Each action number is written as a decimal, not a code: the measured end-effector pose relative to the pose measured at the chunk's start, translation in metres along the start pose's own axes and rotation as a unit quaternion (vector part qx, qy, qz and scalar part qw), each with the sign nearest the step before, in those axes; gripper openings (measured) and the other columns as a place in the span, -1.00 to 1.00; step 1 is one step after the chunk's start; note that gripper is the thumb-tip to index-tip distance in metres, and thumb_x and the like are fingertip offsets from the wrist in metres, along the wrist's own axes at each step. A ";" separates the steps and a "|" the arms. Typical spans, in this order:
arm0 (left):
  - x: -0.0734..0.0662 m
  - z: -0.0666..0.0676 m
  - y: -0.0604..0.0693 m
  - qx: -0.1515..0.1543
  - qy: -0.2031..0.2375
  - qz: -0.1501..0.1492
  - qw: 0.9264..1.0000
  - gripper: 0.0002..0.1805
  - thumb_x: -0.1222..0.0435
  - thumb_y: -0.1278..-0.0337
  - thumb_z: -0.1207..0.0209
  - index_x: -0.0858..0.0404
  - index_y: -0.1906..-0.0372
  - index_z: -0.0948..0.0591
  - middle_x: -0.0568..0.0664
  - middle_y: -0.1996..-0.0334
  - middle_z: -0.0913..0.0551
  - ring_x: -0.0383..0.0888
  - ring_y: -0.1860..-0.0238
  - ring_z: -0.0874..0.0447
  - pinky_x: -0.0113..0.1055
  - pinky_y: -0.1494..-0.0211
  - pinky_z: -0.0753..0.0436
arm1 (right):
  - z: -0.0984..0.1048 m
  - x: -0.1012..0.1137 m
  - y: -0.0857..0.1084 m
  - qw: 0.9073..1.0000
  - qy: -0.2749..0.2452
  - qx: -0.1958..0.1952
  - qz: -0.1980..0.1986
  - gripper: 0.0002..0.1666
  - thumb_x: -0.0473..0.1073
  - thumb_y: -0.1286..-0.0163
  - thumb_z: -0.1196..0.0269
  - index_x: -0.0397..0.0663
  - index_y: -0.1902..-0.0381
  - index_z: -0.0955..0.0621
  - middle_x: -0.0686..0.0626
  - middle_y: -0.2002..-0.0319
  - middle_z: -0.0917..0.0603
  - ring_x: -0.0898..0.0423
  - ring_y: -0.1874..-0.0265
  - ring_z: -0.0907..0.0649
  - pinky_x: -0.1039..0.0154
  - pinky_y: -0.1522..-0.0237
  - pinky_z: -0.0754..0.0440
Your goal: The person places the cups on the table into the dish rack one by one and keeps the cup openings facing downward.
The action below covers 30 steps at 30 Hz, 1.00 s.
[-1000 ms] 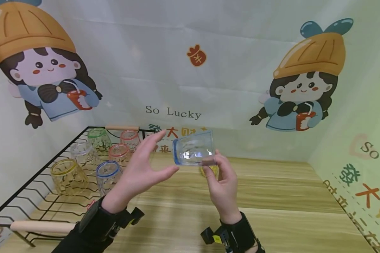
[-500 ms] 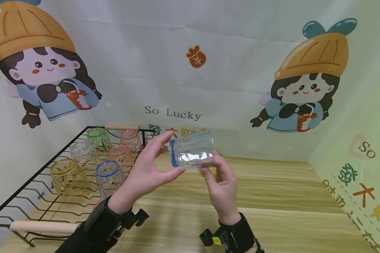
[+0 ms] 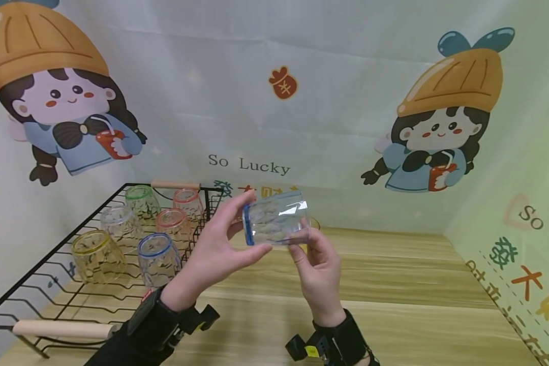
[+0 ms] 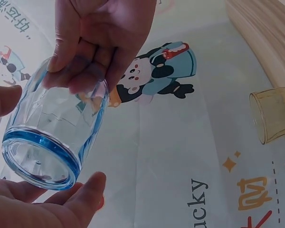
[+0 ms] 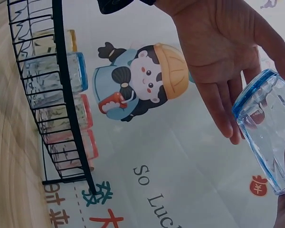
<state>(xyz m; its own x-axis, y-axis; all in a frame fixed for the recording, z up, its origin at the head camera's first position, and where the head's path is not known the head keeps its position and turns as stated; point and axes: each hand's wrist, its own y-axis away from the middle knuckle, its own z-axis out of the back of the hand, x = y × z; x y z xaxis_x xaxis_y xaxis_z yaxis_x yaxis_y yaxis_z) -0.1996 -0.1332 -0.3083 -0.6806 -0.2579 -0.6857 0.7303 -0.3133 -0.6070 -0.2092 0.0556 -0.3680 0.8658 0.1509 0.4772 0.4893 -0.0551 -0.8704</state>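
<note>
A clear glass tumbler (image 3: 276,218) with a blue base is held sideways in the air, its base towards the left. My right hand (image 3: 319,277) pinches it by the rim end; in the left wrist view, that hand's fingertips reach inside the mouth. My left hand (image 3: 217,251) is spread around the blue base, thumb below and fingers above and behind. In the right wrist view, the left hand's fingers (image 5: 218,107) are nearly straight beside the base; whether they touch it is hard to tell. A yellow glass (image 4: 273,115) stands on the table behind, mostly hidden in the head view.
On the left is a black wire rack (image 3: 57,249) with wooden handles (image 3: 64,329). Upside-down glasses stand in it: yellow (image 3: 98,256), blue (image 3: 159,259), clear (image 3: 121,229), green (image 3: 142,203) and two red ones (image 3: 174,223). A printed cloth (image 3: 256,117) hangs behind the wooden table (image 3: 393,274).
My left hand has moved right, bringing its thumb and fingers around the tumbler's base. The tumbler has shifted slightly left and turned a little in my right hand.
</note>
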 end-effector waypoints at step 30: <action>-0.001 -0.002 -0.001 -0.038 0.063 -0.021 0.997 -0.22 0.54 0.04 -0.40 0.34 -0.36 -0.36 0.13 -0.13 -0.49 -0.08 -0.10 -0.54 -0.30 -0.16 -0.62 | 0.003 -0.002 0.002 0.999 -0.044 0.010 0.009 -0.65 -0.29 -0.43 -0.24 -0.15 -0.14 -0.55 0.04 -0.07 -0.66 0.05 -0.13 -0.56 0.08 -0.40 -0.30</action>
<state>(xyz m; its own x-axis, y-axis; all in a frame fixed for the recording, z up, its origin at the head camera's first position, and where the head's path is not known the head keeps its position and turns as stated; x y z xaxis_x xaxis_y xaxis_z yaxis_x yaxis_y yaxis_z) -0.1990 -0.1306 -0.3078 -0.7014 -0.1280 -0.7012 0.7071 -0.2492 -0.6617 -0.2104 0.0584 -0.3714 0.8615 0.2356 0.4497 0.4709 -0.0397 -0.8813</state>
